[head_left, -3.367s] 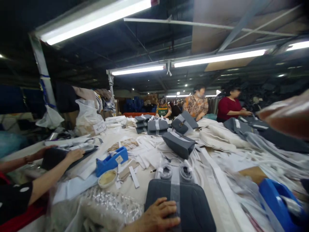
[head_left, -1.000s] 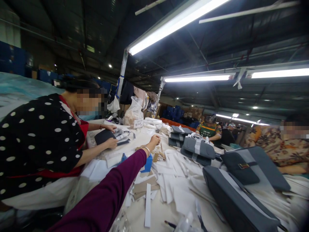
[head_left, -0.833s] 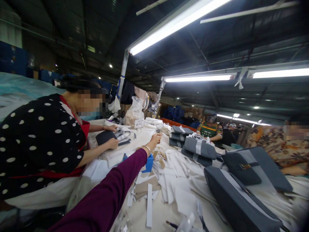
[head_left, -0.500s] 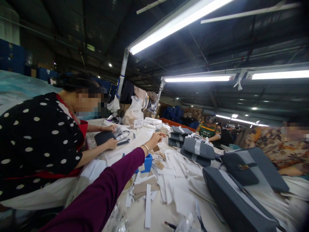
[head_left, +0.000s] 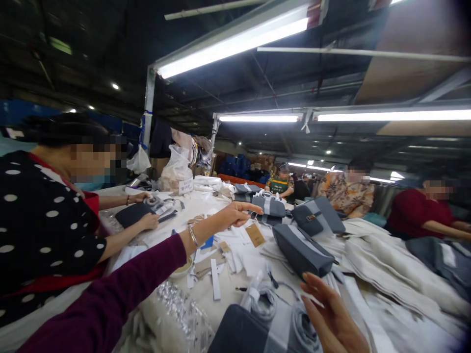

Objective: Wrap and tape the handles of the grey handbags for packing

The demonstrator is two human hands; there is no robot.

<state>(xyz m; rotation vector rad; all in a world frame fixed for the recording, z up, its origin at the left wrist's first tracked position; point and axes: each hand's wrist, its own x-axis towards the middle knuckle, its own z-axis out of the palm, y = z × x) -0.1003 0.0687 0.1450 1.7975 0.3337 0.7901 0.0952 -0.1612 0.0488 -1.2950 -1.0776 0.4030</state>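
Pinching string [head_left: 253,214] in the left hand [head_left: 235,214], dangling the tag [head_left: 255,235] over white scraps [head_left: 241,257], slanting it lengthwise, down and to the right; holding the right hand [head_left: 331,314] open beside the near bag's [head_left: 239,331] coiled strap [head_left: 304,324].

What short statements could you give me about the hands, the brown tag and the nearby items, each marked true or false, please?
1. The brown cardboard tag hangs below the left hand. True.
2. The right hand is clenched into a fist. False: its fingers are spread.
3. The dark grey bag with a metal buckle has a pale band around it. True.
4. The co-worker in the black polka-dot top has both hands raised overhead. False: they are at a dark, flat item.
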